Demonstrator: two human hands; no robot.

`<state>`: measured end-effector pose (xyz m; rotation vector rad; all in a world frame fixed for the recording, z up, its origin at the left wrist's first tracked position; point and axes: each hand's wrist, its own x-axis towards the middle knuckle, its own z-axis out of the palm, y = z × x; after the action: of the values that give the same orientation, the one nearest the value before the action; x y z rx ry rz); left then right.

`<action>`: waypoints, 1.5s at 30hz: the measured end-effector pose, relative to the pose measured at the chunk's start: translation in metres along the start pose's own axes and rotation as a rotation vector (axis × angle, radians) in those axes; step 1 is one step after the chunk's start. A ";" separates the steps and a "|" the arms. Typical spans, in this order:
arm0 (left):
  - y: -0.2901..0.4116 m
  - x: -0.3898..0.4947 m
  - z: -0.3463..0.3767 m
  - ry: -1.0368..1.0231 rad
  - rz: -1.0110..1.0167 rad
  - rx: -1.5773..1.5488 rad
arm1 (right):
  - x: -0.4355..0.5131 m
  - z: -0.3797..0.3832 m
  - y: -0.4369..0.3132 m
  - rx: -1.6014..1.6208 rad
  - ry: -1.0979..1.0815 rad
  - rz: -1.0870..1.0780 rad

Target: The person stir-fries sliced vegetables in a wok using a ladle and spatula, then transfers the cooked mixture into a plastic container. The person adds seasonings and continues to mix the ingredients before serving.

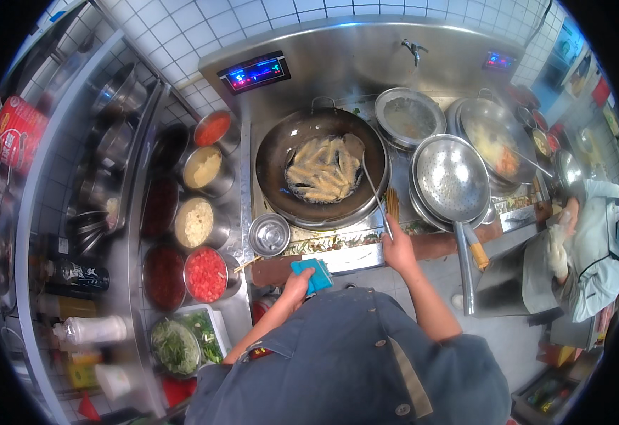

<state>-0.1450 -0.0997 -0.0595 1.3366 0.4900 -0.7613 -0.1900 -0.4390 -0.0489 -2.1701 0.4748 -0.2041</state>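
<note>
A large dark wok (269, 159) sits on the stove in front of me, with golden-brown strips of food (320, 172) bubbling in oil. My right hand (398, 247) grips the thin metal handle of a ladle (374, 188). The ladle's head rests among the food at the wok's right side. In my left hand (296, 287) is a folded teal cloth (312, 276), held at the stove's front edge. Just beyond it stands a small metal bowl (269, 235). A bamboo wok brush (392, 204) lies right of the wok, close to my right hand.
A perforated strainer (451, 178) rests on pans, its handle (464, 271) jutting past the front edge. Behind is a covered-looking pot (410, 117). Another wok (495, 141) steams beside a co-worker (591, 249). Left stand tubs of chopped red food (205, 273) and minced garlic (195, 223).
</note>
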 end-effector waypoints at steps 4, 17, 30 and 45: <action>-0.001 0.001 0.000 -0.020 0.013 -0.040 | 0.019 0.000 -0.008 -0.086 -0.052 0.137; -0.004 0.002 -0.007 0.042 0.028 -0.068 | 0.064 0.025 -0.019 0.136 -0.086 0.039; 0.028 -0.007 -0.018 0.051 0.000 -0.272 | 0.073 0.030 -0.069 0.623 -0.489 0.433; 0.110 0.096 0.019 -0.481 -0.249 -0.795 | -0.056 -0.044 -0.117 -0.089 -0.301 0.141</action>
<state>-0.0015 -0.1327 -0.0499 0.3384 0.4974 -0.9252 -0.2242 -0.3859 0.0724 -2.1947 0.4676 0.2224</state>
